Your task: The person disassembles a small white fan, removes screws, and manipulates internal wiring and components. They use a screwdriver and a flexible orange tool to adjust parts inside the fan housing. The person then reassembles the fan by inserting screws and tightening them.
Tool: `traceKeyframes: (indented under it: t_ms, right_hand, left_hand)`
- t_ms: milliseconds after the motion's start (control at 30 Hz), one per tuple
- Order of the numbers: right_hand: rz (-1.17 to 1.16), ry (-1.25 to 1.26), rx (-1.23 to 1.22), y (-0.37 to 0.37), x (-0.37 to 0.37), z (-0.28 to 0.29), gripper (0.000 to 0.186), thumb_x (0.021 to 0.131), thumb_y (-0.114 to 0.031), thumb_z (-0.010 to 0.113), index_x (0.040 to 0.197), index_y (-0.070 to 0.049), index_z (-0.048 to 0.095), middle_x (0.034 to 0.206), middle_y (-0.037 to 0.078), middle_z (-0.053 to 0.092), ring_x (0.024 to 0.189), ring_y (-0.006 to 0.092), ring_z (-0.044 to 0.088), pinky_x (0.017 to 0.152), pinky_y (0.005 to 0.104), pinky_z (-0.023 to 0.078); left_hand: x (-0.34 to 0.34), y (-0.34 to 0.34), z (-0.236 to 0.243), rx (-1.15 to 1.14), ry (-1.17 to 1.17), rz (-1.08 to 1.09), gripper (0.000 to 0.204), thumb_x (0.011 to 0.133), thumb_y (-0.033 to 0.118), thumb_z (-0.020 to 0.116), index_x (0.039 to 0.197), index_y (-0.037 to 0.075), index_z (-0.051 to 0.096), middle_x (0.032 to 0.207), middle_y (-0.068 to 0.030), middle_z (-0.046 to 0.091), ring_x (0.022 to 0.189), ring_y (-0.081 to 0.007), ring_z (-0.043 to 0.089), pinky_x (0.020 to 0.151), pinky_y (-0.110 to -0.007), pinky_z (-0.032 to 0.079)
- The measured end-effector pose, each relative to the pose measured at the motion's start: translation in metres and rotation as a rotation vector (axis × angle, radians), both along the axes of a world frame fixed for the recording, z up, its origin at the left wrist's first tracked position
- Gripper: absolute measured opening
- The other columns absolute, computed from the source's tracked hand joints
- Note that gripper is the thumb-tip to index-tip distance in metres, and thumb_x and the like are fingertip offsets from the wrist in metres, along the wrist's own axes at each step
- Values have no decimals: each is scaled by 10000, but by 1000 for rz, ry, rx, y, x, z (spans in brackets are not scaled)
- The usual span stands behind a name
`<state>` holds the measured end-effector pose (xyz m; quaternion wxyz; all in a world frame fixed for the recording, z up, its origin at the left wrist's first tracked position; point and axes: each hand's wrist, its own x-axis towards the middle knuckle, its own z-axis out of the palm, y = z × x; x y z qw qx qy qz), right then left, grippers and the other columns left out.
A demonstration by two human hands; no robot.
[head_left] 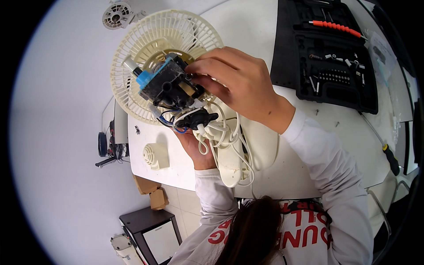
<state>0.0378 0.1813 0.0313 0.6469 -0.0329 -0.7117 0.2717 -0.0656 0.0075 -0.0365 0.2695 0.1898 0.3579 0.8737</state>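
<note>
A cream electric fan [165,20] lies tilted over the table with its back housing off. Its exposed dark motor [165,88] has a light blue part on one side and a white knob shaft. My right hand [238,81] is closed, thumb and fingers pinched at the motor's right edge; anything small between the fingertips is hidden. From below, my left hand [192,148] holds the fan behind the motor, its fingers mostly covered. White and blue wires run past a black bracket [198,118] towards the cream stand [229,165].
The cream vented motor cover [155,156] sits on the table at left. A black tool case [338,95] with bits and an orange flexible shaft [335,27] lies open at right. Beside it are loose screws [337,124] and a yellow-black screwdriver [390,158]. Another fan part [117,17] is at upper left.
</note>
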Motion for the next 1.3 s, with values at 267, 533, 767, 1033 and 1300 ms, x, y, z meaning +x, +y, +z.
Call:
traceKeyframes:
  t_ms: [267,533,767,1033,1300]
  right_hand:
    - [11,38,-54,0,-1,4,201,658,-16,741,835,-73,664,823,36,615,691,196,618,579,273,503]
    - [125,-29,-148,-1,-3,1,231,665,31,725,874,-24,642,846,66,625,694,186,630,603,267,520]
    - [37,38,-52,0,-8,-1,220,671,-38,717,842,-88,589,833,9,586,720,216,608,566,325,492]
    - [114,-19,-146,-6,-9,-2,216,690,-35,721,831,-65,560,832,27,533,697,202,604,557,309,490]
    - [144,-47,-181,-6,-5,1,216,709,27,702,882,-17,582,859,57,571,699,182,617,593,276,509]
  left_hand:
    - [5,6,10,-177,33,161,493,967,491,364,1235,89,464,1202,-76,562,1086,-244,554,984,-414,432]
    - [14,9,18,-137,81,68,565,954,521,377,1334,105,408,1290,-81,517,1153,-237,512,972,-389,429]
    - [20,14,26,-199,45,156,544,955,528,381,1165,42,507,1103,-64,612,1012,-197,580,907,-338,451]
    - [18,16,23,-192,55,164,587,948,544,379,1200,27,496,1152,-84,598,1050,-208,571,924,-351,448]
    - [14,12,18,-155,78,83,618,939,559,380,1236,25,480,1197,-100,579,1082,-224,559,943,-369,440]
